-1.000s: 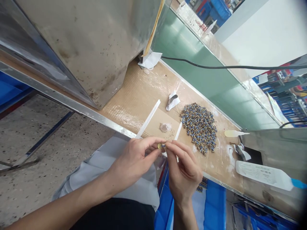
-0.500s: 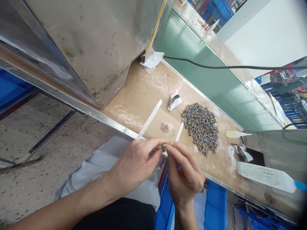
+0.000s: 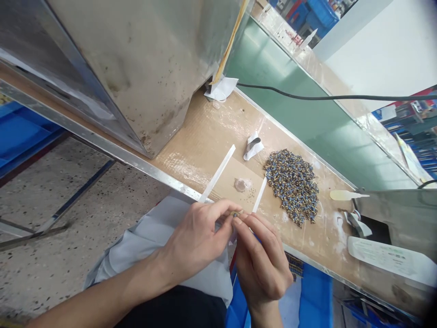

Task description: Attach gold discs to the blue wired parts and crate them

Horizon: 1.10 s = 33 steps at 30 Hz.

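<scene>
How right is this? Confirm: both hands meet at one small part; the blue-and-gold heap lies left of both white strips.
Wrong side: the head view shows the heap to the right of both white strips. Left hand and right hand do meet at the small part.

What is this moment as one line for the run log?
Left hand: pinching small part | Right hand: touching same part | Table: parts pile, white bottle

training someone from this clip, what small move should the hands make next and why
I'd probably ease the fingertips of the right hand back slightly for a clearer look at the small part: the left hand seems to pinch it, and the fingertips of both hands crowd around it, hiding most of it.
</scene>
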{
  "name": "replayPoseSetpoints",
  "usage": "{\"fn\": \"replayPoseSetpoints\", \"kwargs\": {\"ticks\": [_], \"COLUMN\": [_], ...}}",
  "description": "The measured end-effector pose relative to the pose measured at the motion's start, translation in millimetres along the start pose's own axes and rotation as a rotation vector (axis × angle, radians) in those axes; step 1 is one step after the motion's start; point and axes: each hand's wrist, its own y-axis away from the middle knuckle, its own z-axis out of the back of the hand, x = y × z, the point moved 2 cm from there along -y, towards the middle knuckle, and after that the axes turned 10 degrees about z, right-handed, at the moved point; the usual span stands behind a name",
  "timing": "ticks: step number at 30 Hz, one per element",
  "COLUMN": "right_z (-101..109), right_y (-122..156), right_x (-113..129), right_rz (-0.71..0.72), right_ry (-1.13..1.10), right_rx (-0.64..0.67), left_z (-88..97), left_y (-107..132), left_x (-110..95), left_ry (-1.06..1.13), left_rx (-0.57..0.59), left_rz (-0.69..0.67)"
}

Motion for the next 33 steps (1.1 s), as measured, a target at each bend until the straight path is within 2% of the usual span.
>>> {"fn": "replayPoseSetpoints", "kwargs": {"ticks": [9, 11, 15, 17, 25, 33], "right_z": [-2, 3, 9, 9, 4, 9], "right_y": [1, 1, 1, 0, 3, 9], "right_x": [1, -1, -8, -11, -20, -24], "right_rz": [-0.045, -0.142, -0.443, -0.522, -0.582, -0.619], "right_ry": [-0.062, -0.089, -0.184, -0.264, -0.48, -0.547], "right_rx": [-0.029, -0.046, -0.052, -0.027, 0.026, 0.014], "left_z": [0.6, 2.7, 4.8, 4.5, 5.3, 4.5], "left_y": [2, 1, 2, 2, 3, 5], "left_x": [1, 1, -1, -3, -8, -8], "left_ry": [-0.026, -0.044, -0.083, -0.083, -0.08, -0.166], "left_rx": [-0.004, 0.016, 0.067, 0.069, 0.088, 0.054], "left_rz": [-0.004, 0.005, 0.003, -0.007, -0.002, -0.034]}}
